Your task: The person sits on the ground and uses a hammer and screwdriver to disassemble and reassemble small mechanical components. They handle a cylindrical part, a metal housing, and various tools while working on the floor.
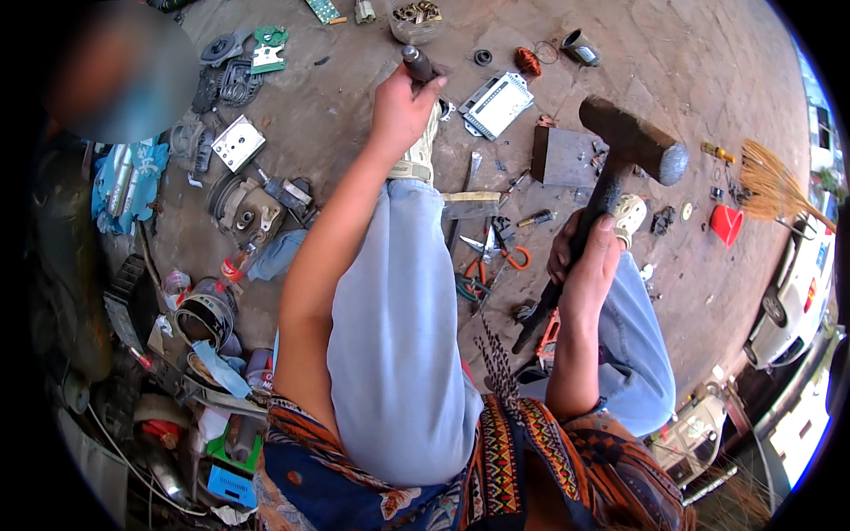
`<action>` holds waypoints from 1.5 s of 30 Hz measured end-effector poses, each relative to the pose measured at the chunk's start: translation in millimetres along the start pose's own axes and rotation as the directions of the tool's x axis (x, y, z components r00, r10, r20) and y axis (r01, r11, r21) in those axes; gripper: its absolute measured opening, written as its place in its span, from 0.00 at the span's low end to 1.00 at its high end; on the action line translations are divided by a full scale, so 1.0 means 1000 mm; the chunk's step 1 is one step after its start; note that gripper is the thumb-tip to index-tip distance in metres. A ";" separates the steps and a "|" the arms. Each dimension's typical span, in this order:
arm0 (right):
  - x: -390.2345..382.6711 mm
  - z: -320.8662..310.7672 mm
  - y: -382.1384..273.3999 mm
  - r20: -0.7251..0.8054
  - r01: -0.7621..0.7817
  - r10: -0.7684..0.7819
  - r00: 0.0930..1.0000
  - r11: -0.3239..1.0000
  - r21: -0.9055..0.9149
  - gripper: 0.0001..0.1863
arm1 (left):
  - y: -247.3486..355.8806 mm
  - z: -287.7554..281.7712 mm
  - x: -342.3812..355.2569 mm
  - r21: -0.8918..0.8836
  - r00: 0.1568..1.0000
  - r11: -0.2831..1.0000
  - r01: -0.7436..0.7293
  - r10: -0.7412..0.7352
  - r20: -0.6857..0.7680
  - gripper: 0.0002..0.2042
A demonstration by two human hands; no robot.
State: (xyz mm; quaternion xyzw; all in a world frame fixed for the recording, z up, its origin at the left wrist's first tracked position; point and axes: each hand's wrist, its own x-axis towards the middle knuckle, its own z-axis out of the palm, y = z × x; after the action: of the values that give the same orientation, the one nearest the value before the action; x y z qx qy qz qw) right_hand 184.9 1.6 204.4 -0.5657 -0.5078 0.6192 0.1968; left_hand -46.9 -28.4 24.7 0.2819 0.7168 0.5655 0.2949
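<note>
My right hand (pixel 584 265) is wrapped around the dark handle of a hammer (pixel 595 199). The hammer's heavy, worn steel head (pixel 633 140) is raised above the ground, to the right of my knees. Further out, my left hand (pixel 403 113) grips a short, thick metal bar (pixel 418 64) with a shiny blunt end, perhaps a punch or chisel. The bar's lower part is hidden by my fingers. Below that hand is my left shoe (pixel 420 155). A dark metal block (pixel 567 157) with small scraps on it sits between the hammer head and a silver electronic module (pixel 498 106).
Pliers (pixel 506 252), scissors (pixel 481 248) and a screwdriver (pixel 537 218) lie between my feet near a wooden piece (pixel 471 205). Motor parts (pixel 252 211) and circuit boards (pixel 269 50) are scattered left. A broom (pixel 772 181), red scoop (pixel 726 224) and white car (pixel 797 296) are right. A blurred person is upper left.
</note>
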 end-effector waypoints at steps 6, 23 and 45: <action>0.002 -0.003 0.012 -0.002 -0.042 0.042 0.999 0.999 -0.025 0.25 | 0.001 0.004 -0.001 0.012 1.000 1.000 -0.015 0.016 -0.017 0.08; 0.008 0.002 0.010 0.008 -0.033 0.033 0.999 0.999 -0.033 0.25 | -0.008 0.009 -0.009 0.006 0.980 0.996 -0.085 0.085 -0.178 0.10; 0.009 0.008 -0.014 0.098 -0.009 0.014 0.995 0.999 -0.054 0.24 | 0.012 0.024 -0.030 0.118 0.973 0.984 -0.131 0.151 -0.172 0.06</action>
State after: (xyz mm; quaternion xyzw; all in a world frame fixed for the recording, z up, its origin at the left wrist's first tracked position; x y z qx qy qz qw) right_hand 170.2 11.2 211.1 -0.5424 -0.5299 0.6338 0.1527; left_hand -8.5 -32.4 34.8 0.2950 0.7478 0.5693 0.1724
